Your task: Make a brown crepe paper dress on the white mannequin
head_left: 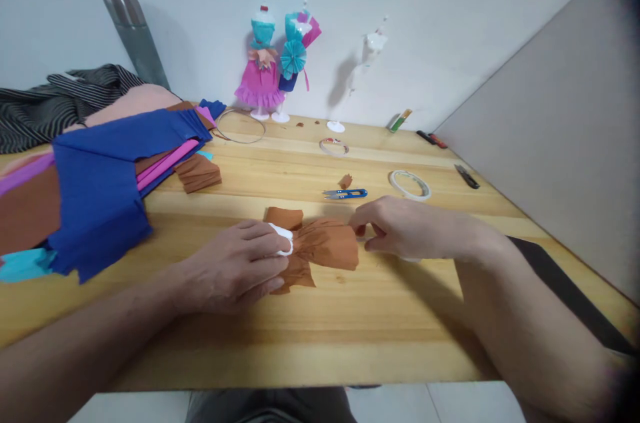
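Head view: pressing a gathered piece of brown crepe paper (325, 246) down at mid-table (350, 323). Clamped under the left hand (235, 266): the bunched end and a small white piece (284, 236). Pinched in the right hand (405, 230): the flared edge, hands apart. Seemingly shaping the paper around the white piece; calls for a firm hold and a gentle pull on thin paper. Just beyond: blue snips (345, 194), brown scrap (345, 180), tape ring (410, 184). Left: coloured paper stack (100, 190). By the wall: dressed mannequins (263, 70), out of the way.
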The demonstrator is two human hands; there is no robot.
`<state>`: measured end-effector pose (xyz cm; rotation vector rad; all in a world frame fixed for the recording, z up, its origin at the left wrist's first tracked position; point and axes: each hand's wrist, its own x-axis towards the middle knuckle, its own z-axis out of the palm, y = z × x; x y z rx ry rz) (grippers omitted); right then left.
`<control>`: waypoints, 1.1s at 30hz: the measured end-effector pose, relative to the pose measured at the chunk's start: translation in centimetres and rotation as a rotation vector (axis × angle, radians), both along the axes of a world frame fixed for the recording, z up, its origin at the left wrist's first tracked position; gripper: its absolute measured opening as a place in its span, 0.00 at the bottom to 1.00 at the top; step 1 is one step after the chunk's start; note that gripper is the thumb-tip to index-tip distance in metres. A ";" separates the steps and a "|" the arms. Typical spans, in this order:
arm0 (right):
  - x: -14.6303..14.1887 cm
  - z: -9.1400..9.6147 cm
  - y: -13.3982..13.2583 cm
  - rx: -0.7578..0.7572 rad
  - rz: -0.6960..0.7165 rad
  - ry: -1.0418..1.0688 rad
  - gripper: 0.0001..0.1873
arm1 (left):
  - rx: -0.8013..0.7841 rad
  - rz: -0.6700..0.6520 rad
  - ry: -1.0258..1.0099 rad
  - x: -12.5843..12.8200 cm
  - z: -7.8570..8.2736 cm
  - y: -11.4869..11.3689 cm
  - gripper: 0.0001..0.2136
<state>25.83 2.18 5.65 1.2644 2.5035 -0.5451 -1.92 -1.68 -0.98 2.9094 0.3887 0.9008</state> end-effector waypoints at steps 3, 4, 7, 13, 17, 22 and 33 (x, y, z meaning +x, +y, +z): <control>0.1 -0.9 -0.2 0.000 0.018 0.032 0.10 | 0.019 0.046 -0.045 -0.4 0.2 0.3 0.09; 0.1 -1.1 -0.3 0.002 0.027 0.047 0.09 | 0.020 0.066 -0.034 -0.5 0.3 0.4 0.11; 0.2 -1.7 -0.4 0.011 0.043 0.078 0.08 | 0.002 0.048 0.051 -0.8 0.8 0.6 0.11; 0.3 -1.7 -0.7 -0.020 0.048 0.108 0.09 | -0.051 0.001 0.192 -0.5 0.8 0.0 0.07; 0.3 -1.7 -0.8 -0.016 0.065 0.138 0.09 | -0.029 -0.028 0.216 -0.3 0.2 -0.1 0.09; 0.4 -1.7 -0.8 0.005 0.069 0.142 0.09 | -0.104 -0.063 0.156 -0.3 0.3 0.2 0.10; 0.4 -1.2 -0.9 0.036 0.058 0.154 0.10 | -0.091 -0.053 0.242 -0.6 0.0 0.3 0.13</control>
